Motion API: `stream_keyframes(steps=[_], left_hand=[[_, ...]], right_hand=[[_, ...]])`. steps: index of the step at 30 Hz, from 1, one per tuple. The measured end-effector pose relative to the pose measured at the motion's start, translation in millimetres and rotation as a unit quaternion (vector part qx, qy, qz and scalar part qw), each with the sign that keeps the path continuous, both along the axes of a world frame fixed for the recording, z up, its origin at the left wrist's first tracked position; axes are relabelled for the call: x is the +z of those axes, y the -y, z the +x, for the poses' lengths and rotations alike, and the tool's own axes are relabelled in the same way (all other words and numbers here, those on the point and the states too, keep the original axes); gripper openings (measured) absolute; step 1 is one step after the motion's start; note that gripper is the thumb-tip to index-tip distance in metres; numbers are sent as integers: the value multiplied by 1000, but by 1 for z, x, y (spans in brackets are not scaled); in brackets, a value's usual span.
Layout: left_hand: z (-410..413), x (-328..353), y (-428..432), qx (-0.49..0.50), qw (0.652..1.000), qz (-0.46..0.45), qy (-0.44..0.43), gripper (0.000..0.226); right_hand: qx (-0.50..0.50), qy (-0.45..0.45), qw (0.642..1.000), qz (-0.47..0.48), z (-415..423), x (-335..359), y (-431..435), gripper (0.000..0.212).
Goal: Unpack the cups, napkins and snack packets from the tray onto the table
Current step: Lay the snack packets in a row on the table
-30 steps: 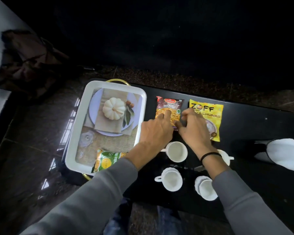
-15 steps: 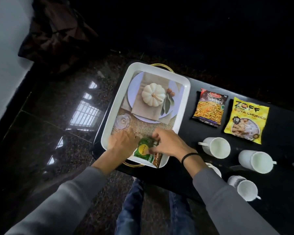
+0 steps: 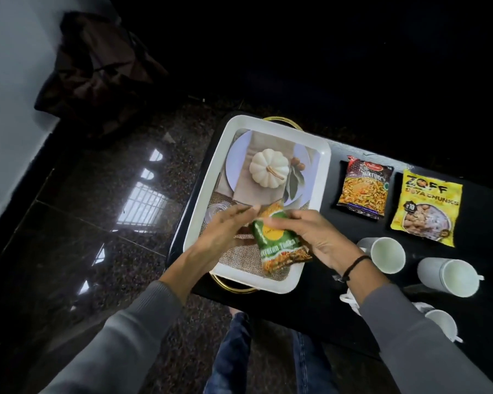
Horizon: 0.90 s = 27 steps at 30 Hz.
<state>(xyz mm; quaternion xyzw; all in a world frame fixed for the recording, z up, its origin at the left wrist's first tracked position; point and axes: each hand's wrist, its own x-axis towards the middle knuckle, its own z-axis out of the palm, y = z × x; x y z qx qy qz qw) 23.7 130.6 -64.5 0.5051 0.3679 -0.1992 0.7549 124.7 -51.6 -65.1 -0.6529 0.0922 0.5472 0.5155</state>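
A green snack packet (image 3: pixel 276 245) is lifted above the near half of the white tray (image 3: pixel 322 177). My right hand (image 3: pixel 310 237) grips its right side. My left hand (image 3: pixel 225 231) pinches its top left corner. On the black table to the right lie a dark red mixture packet (image 3: pixel 363 187) and a yellow soya chunks packet (image 3: pixel 427 207). White cups (image 3: pixel 387 254) (image 3: pixel 450 275) (image 3: pixel 441 322) stand near the table's front, one partly hidden behind my right sleeve. The tray floor carries a printed picture of a pumpkin on a plate.
The black table (image 3: pixel 319 317) ends just left of the tray, which has gold handles (image 3: pixel 234 285) at both ends. Shiny dark stone floor lies to the left. A dark bag (image 3: pixel 97 75) leans against the white wall at the far left. My knees show below the table edge.
Both hands left the red packet on the table, moved left to the tray, took hold of the green packet and raised it off the tray floor. The camera swung left.
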Motion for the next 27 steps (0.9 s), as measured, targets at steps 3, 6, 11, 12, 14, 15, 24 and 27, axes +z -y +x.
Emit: stream_keyframes(steps=[3,6,11,12,14,15,24,27], left_hand=[[16,8,8,-18,999,-31,30,50],[32,13,20,-68,995,-11,70,52],[57,18,32,-80,983,45,158,49],[61,19,34,-87,981,49,167,49],[69,20,42,-99,980,62,161,52],[74,20,48,-98,982,64,149,55],[105,22,121,-106,992,7,68,55],[119,26,157,-167,985,-15,48,40]], right_hand=[[-135,43,988,68,5,7,1,65],[-191,71,971,128,9,17,5,61],[-205,134,954,175,22,24,32,55],[-208,137,953,173,25,25,38,55],[-227,131,953,154,30,26,51,56],[-242,126,953,133,33,27,57,59],[-349,75,934,3,55,29,121,53],[-339,98,934,-52,64,28,147,40]])
